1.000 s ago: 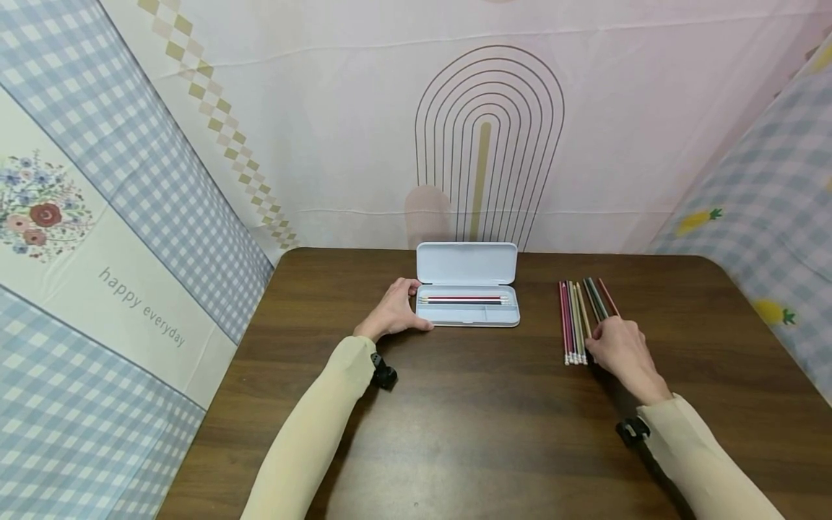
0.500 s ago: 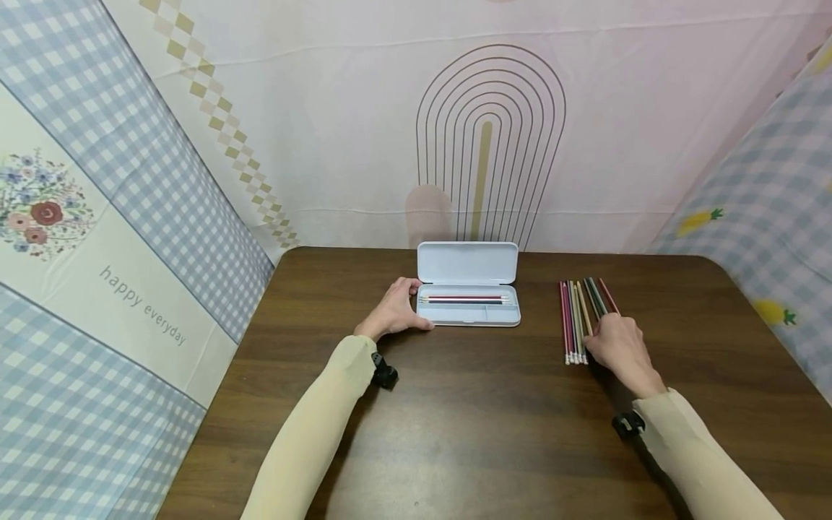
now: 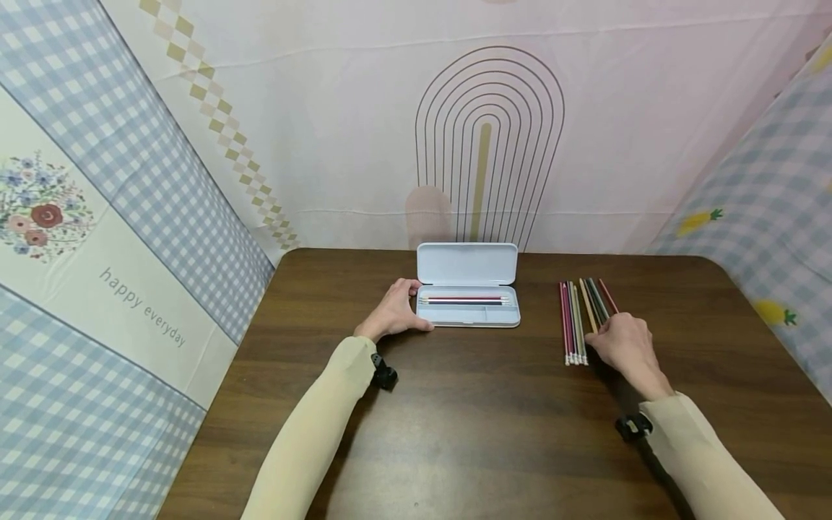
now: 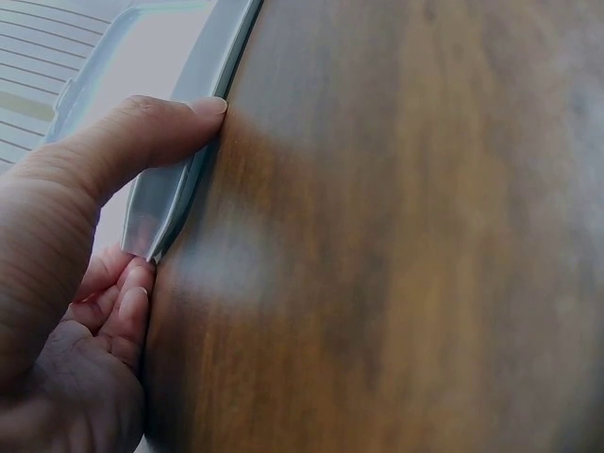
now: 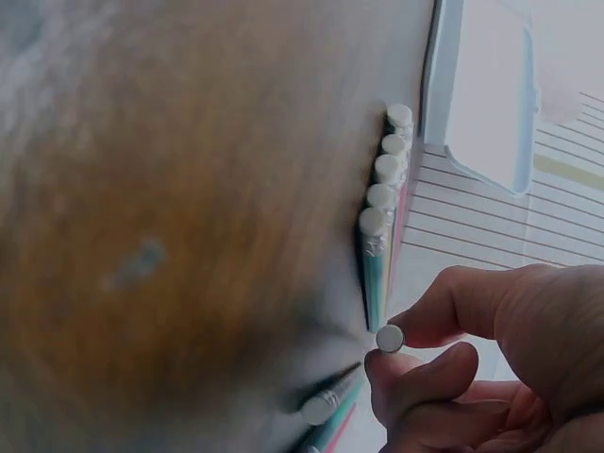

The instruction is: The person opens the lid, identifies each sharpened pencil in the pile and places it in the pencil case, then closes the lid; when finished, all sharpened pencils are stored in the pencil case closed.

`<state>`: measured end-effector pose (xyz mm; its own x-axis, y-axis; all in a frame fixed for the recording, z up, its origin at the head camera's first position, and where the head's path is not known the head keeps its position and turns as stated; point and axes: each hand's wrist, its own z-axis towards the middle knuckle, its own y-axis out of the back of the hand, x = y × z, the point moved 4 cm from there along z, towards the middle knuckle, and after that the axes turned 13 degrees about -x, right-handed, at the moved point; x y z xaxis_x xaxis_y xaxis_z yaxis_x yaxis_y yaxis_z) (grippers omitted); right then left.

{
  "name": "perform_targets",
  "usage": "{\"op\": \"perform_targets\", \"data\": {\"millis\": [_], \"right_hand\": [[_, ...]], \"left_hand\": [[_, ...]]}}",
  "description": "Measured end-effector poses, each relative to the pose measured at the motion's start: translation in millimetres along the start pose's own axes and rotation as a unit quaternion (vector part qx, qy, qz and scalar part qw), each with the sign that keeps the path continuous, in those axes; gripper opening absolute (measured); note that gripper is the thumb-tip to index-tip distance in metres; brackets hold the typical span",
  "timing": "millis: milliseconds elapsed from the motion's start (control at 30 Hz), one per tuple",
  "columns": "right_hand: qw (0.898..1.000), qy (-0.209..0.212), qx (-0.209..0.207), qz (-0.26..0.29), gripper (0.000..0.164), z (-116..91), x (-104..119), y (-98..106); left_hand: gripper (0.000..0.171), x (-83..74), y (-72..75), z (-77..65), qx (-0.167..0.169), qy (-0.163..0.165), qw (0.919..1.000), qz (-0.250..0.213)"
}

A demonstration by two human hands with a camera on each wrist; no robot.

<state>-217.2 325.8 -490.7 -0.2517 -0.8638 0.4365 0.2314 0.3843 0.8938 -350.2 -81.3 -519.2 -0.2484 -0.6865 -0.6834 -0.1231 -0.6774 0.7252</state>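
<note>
- In the middle of the head frame I have the pale blue, rectangular hinged pencil case (image 3: 468,323), its lid (image 3: 466,263) raised at the back.
- The left hand (image 3: 393,310) grips the left end of that case: thumb on the front edge, fingers curled at the side, as my left wrist view also shows.
- Inside the case I see slim red and dark pencils (image 3: 464,297) lying lengthwise in the upper compartment.
- Right of centre, the right hand (image 3: 624,343) pinches a slim tan pencil (image 3: 588,303) between thumb and forefinger; on my right wrist feed its round white end pokes out at the lower right.
- Just left of that hand lies a side-by-side row of white-ended pencils (image 3: 568,325) in pink, purple and greenish shades.
- Beyond its fingers I make out dark green pencils (image 3: 597,298) and a red pencil (image 3: 608,295), their near ends hidden by the hand.
- Everything rests on a dark brown wood-grain table (image 3: 455,419), with a pale printed cloth (image 3: 351,130) hanging across the top of the frame.
</note>
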Motion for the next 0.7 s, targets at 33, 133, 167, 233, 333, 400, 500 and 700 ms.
{"op": "perform_targets", "data": {"millis": [33, 133, 167, 233, 333, 400, 500, 700], "right_hand": [[1.0, -0.002, -0.008, 0.003, 0.042, 0, 0, 2], [0.999, 0.001, -0.03, 0.013, 0.037, 0, 1, 9], [0.999, 0.003, -0.037, 0.016, 0.036, 0, 1, 10], [0.999, 0.008, -0.047, 0.021, 0.037, -1, 3, 14], [0.998, 0.017, -0.058, 0.032, 0.037, -2, 6, 18], [0.997, 0.025, -0.069, 0.034, 0.035, -2, 9, 21], [0.995, 0.04, -0.088, 0.037, 0.031, -3, 16, 25], [0.991, 0.066, -0.109, 0.05, 0.024, -6, 33, 33]], "left_hand": [[0.088, -0.1, 0.0, 0.1, 0.0, 0.0, 1.0, -0.001], [0.088, -0.3, -0.1, 0.4, 0.0, 0.0, 1.0, -0.001], [0.088, -0.4, -0.1, 0.5, 0.0, 0.0, 1.0, -0.001], [0.088, -0.3, -0.1, 0.5, 0.001, 0.001, 1.0, -0.002], [0.088, 0.1, 0.1, 0.1, 0.001, 0.002, 1.0, -0.001], [0.088, 0.4, 0.1, 0.0, 0.001, 0.002, 1.0, -0.002], [0.088, 0.6, 0.1, -0.3, 0.001, 0.003, 1.0, -0.001], [0.087, 0.5, -0.5, 0.2, 0.001, 0.001, 1.0, 0.0]]}}
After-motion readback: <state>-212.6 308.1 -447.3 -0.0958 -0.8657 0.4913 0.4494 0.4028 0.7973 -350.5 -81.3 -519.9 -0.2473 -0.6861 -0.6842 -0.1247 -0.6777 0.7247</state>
